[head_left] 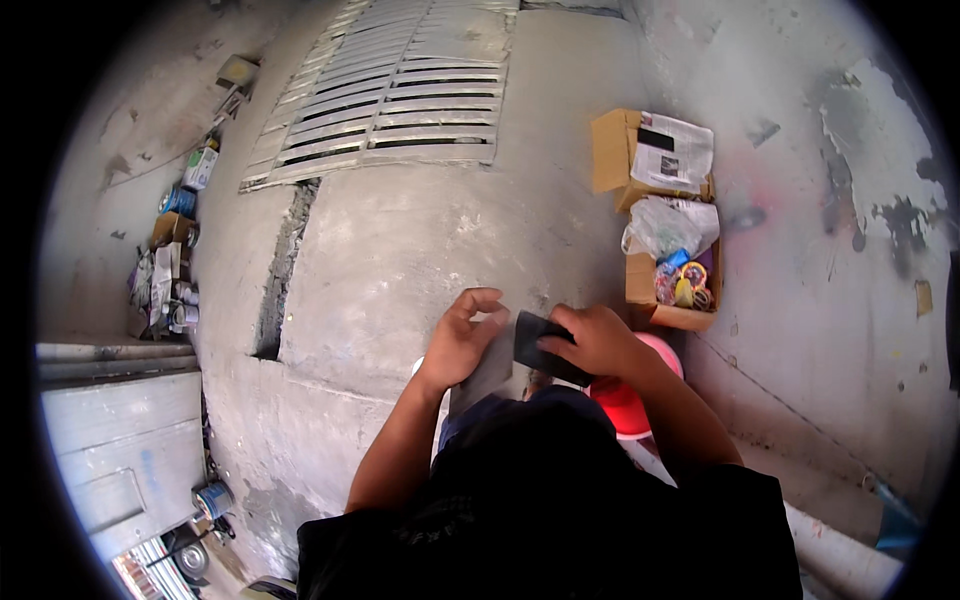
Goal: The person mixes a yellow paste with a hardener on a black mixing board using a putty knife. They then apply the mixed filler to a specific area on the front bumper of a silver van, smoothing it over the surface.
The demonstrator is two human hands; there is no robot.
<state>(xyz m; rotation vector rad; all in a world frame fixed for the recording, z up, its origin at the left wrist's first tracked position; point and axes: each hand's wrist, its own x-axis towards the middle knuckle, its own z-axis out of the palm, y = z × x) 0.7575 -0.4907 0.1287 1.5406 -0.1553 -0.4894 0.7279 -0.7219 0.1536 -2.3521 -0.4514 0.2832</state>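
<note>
My right hand (598,342) is closed on a dark, flat rectangular piece (532,345), thumb lying across its face. It could be a folded sheet or a pad; its exact kind does not show. Just left of it, my left hand (463,342) has curled fingers, with thumb and forefinger close together at the edge of a thin grey sheet (488,368). This sheet hangs down in front of my lap, its lower part running toward my left forearm. A narrow gap separates the two pieces.
A red bucket (625,405) stands by my right forearm. Beyond it, an open cardboard box (672,316) holds a plastic bag and small colourful items, behind it another box (610,150) with papers. Slatted grating (400,120) lies ahead; a floor slot (285,270), cans and boxes are leftward.
</note>
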